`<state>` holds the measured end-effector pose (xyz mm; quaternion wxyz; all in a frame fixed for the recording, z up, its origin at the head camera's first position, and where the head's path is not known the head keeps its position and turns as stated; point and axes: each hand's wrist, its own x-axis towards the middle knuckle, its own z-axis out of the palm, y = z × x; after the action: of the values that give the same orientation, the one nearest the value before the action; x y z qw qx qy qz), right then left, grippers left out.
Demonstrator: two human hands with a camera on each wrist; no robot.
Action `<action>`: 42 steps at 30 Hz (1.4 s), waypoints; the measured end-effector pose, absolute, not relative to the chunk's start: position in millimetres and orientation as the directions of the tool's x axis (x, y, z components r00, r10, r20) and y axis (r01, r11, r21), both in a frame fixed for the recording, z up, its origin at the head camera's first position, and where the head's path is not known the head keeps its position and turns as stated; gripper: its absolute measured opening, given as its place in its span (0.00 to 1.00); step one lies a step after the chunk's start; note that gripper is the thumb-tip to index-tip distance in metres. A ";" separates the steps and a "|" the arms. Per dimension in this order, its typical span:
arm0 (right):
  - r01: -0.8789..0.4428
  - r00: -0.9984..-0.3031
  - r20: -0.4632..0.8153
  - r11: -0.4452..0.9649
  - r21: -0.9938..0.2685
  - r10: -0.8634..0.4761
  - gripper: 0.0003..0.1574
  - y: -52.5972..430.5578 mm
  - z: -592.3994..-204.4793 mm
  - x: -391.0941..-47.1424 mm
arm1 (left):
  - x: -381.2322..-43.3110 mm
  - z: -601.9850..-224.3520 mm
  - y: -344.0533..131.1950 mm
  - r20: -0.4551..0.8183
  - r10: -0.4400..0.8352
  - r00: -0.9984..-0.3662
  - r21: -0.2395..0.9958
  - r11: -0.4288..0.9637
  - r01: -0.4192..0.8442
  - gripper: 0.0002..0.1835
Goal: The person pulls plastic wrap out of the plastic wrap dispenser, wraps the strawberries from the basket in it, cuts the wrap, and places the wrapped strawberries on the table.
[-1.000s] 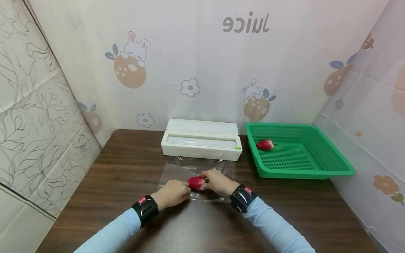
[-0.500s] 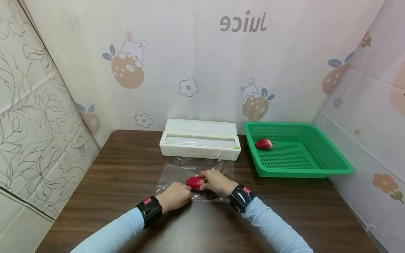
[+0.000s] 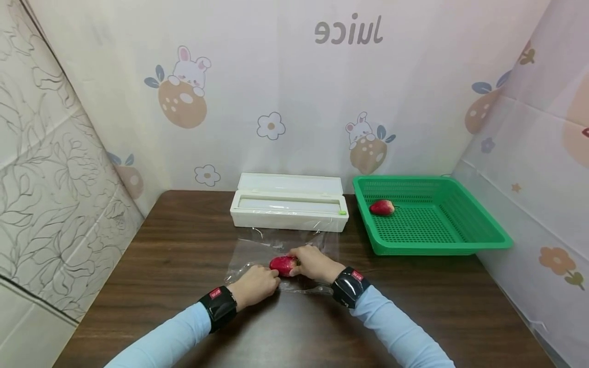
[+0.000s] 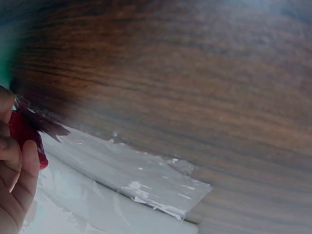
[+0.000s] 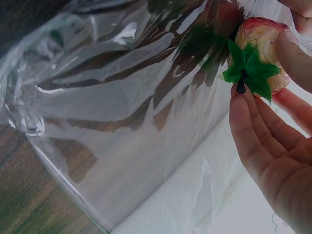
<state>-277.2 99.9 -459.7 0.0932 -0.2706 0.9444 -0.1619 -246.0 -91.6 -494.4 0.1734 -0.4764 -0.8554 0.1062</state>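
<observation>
A red strawberry (image 3: 281, 265) with a pale yellow top and green leaves (image 5: 252, 68) lies on clear plastic wrap (image 3: 248, 251) in the middle of the table. My right hand (image 3: 316, 264) holds the strawberry around its leafy end, fingers beside the dark stem. At the pointed end, my left hand (image 3: 256, 285) has curled fingers at the wrap's near edge, right up against the fruit. Close to the fruit in the right wrist view, the wrap is lifted and creased. Part of the strawberry is covered by the left fingers in the left wrist view.
Behind the hands stands a white wrap dispenser (image 3: 290, 220) with its lid raised, the film running out of its front. To the right is a green basket (image 3: 442, 248) holding another red strawberry (image 3: 382, 207). Patterned sheets hang at the back and sides.
Since one second ago my left hand has shifted slightly at the fruit's pointed end. The right hand keeps its hold on the strawberry, and the head view has turned slightly.
</observation>
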 end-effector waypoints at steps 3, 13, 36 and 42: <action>-0.481 -0.836 -0.086 0.800 -0.360 -0.541 0.27 101.1 -460.3 -277.1 | -245.8 -493.6 -91.7 0.224 0.846 -0.483 -0.320 0.532 0.784 0.06; -0.491 -0.836 -0.070 0.798 -0.351 -0.545 0.29 104.6 -460.6 -277.4 | -252.1 -482.4 -90.2 0.326 0.795 -0.511 -0.238 0.592 0.770 0.07; -0.521 -0.807 -0.090 0.775 -0.358 -0.584 0.26 99.1 -458.1 -276.4 | -268.2 -477.9 -95.9 0.285 0.717 -0.637 0.132 0.628 0.767 0.03; -0.519 -0.812 -0.103 0.792 -0.320 -0.574 0.29 98.4 -458.6 -271.4 | -268.5 -477.2 -95.3 0.299 0.717 -0.630 0.146 0.618 0.773 0.04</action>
<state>-271.4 98.4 -458.6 0.0978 -0.2902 0.9416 -0.1400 -268.5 -95.3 -477.2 0.1062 -0.4170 -0.8931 -0.1311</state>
